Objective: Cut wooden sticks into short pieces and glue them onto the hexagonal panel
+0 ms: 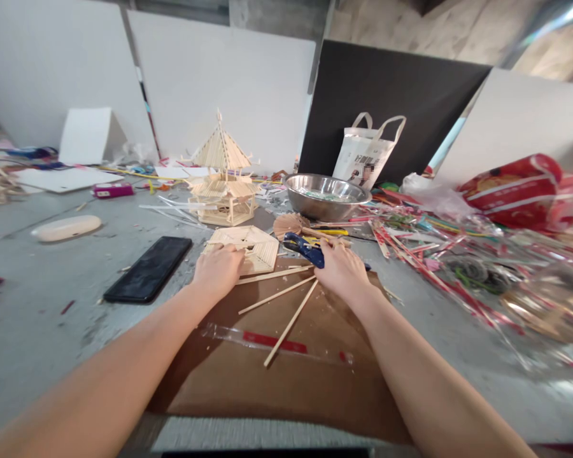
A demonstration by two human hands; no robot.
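My left hand (218, 270) lies on the left edge of a flat, many-sided panel of thin wooden sticks (262, 251), its fingers bent over it. My right hand (341, 267) is closed around a dark blue tool (303, 248), whose kind I cannot make out; part of it is hidden under the palm. Loose wooden sticks (289, 324) fan out on a brown board (277, 394) between my hands. A clear plastic wrapper with a red strip (274, 341) lies across the board. Behind the panel stands a tiered pavilion model made of sticks (224, 184).
A black phone (148, 270) and a white oblong case (67, 228) lie at left. A steel bowl (327, 197) and a white bag (365, 156) stand behind. Tangled sticks and plastic wrappers (424, 254) clutter the right, near a red package (513, 191).
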